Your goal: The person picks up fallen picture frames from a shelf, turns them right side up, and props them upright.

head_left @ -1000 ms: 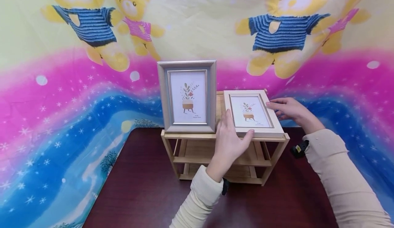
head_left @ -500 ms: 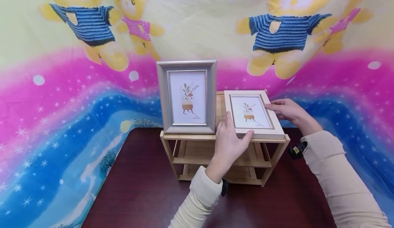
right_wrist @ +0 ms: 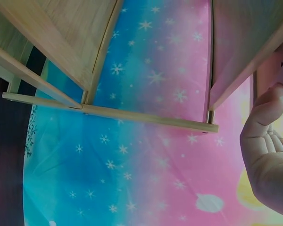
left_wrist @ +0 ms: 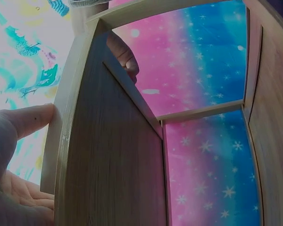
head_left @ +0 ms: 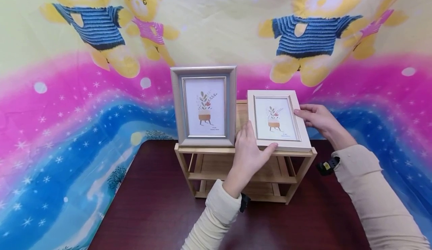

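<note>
Right hand pinches the cream picture frame; left hand loose at its near corner

The pinch is on the right border, thumb on the front face and fingers behind. The left hand is not clenched — its fingers lie along the frame's left edge, its thumb spread toward the near edge; how hard it presses cannot be told.

The cream picture frame is on the top shelf of the wooden rack, between the two hands. Its long axis runs near to far, with the near edge low at the shelf's front and the far edge seeming raised, so it leans back steeply. By judgement, any tilting turns on this: the right hand is nearer the raised end, the left nearer the low edge that serves as hinge.

A grey picture frame stands upright just to the left — the left hand's fingers reach into the narrow gap between the two.
</note>
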Tool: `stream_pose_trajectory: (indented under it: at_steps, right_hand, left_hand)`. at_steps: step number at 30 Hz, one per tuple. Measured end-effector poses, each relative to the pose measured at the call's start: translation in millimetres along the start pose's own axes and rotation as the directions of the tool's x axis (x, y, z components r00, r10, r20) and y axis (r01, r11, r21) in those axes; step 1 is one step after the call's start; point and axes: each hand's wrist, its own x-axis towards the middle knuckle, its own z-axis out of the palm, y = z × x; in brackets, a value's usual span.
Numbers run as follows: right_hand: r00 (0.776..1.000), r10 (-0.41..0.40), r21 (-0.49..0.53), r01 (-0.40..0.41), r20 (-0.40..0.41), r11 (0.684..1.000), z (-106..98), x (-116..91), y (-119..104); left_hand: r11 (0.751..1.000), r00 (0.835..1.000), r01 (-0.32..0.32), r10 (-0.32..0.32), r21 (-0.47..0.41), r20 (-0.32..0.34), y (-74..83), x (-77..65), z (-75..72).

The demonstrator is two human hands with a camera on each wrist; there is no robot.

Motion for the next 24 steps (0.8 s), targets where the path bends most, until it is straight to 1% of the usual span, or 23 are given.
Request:
stream_pose_trajectory:
  at_steps: [4,7,8,15,24]
  right_hand:
    - [0.997,-0.06,-0.016,0.06,-0.042,0.998,-0.5,-1.3,-1.2]
    - [0.991,-0.101,-0.043,0.098,-0.085,0.994,-0.8,-2.9,-2.7]
    - [0.989,-0.114,-0.037,0.111,-0.096,0.993,-1.1,-3.4,-3.3]
    - [0.961,-0.211,-0.053,0.205,-0.177,0.977,-1.3,-8.0,-6.7]
    - [0.929,-0.298,-0.078,0.288,-0.217,0.954,-3.2,-11.1,-13.0]
  left_hand:
    - [1.0,1.0,0.021,-0.021,0.01,0.003,0.3,2.5,-0.3]
    - [0.999,0.999,0.032,-0.032,0.013,-0.004,0.6,3.9,0.6]
    - [0.999,0.999,0.033,-0.033,0.007,-0.007,0.7,4.2,0.9]
    - [1.0,0.999,0.007,-0.006,0.015,-0.042,1.5,4.8,3.8]
    - [0.999,0.997,-0.037,0.038,0.01,-0.074,0.0,5.8,7.4]
